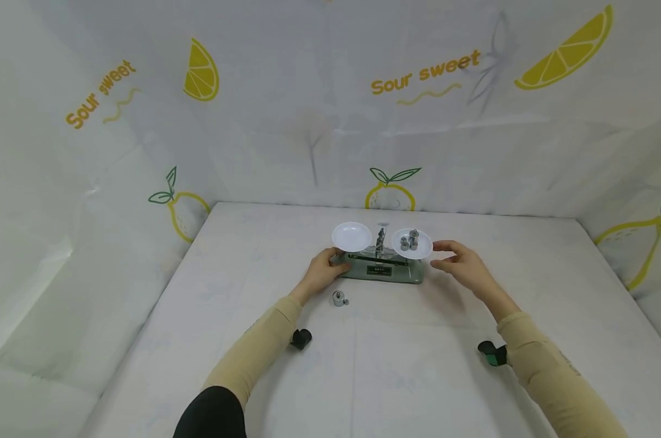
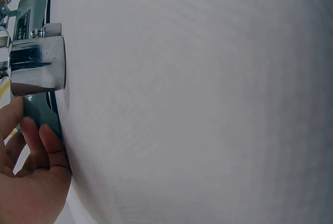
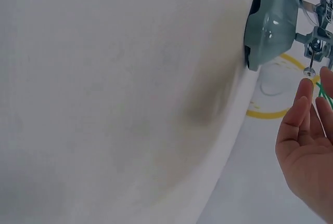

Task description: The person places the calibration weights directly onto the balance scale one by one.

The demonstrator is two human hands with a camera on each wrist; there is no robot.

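Note:
A green-based balance scale [image 1: 382, 272] stands toward the back of the table, bearing two white pans. My left hand [image 1: 322, 271] grips the left end of its base; in the left wrist view the fingers [image 2: 36, 143] curl at that end. Several small metal weights [image 1: 412, 242] sit on the right pan [image 1: 426, 248], while the left pan [image 1: 352, 236] holds nothing. Beside the scale's right end is my right hand [image 1: 464, 269], thumb and finger apart. In the right wrist view its fingertips are close below a small adjusting knob [image 3: 309, 72]; whether they touch it I cannot tell.
A larger metal weight [image 1: 338, 298] stands on the white table [image 1: 407, 365] in front of the scale's left side, with a small weight [image 1: 346, 302] by it. A white lemon-printed sheet [image 1: 286, 146] hangs behind the table and at both sides.

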